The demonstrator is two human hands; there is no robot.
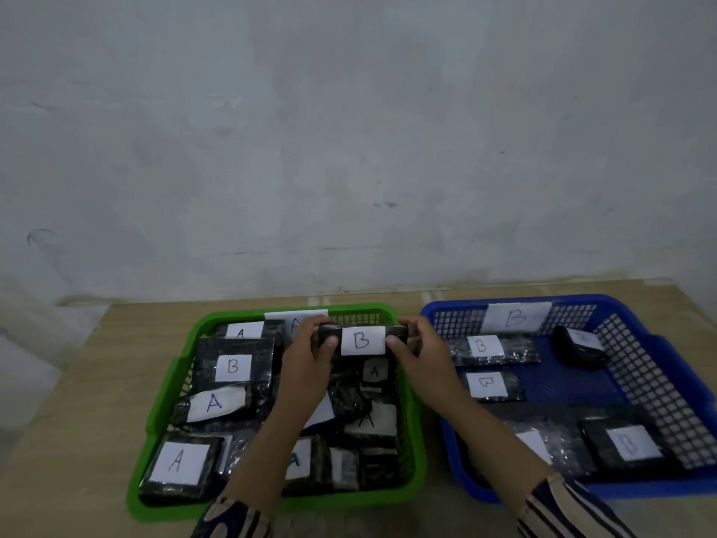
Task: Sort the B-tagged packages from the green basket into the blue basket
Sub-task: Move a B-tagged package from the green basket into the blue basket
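A black package with a white B tag (362, 339) is held up over the far right part of the green basket (163, 386). My left hand (310, 351) grips its left end and my right hand (417, 349) grips its right end. In the green basket lie several black packages tagged A, and one more package tagged B (232, 366) at the left. The blue basket (659, 355) stands to the right and holds several B-tagged packages, such as the B package (481, 345) near its far left corner.
Both baskets sit side by side on a wooden table (77, 382) pushed against a pale wall. A paper A label (295, 322) hangs on the green basket's far wall, a paper B label (516, 316) on the blue one's.
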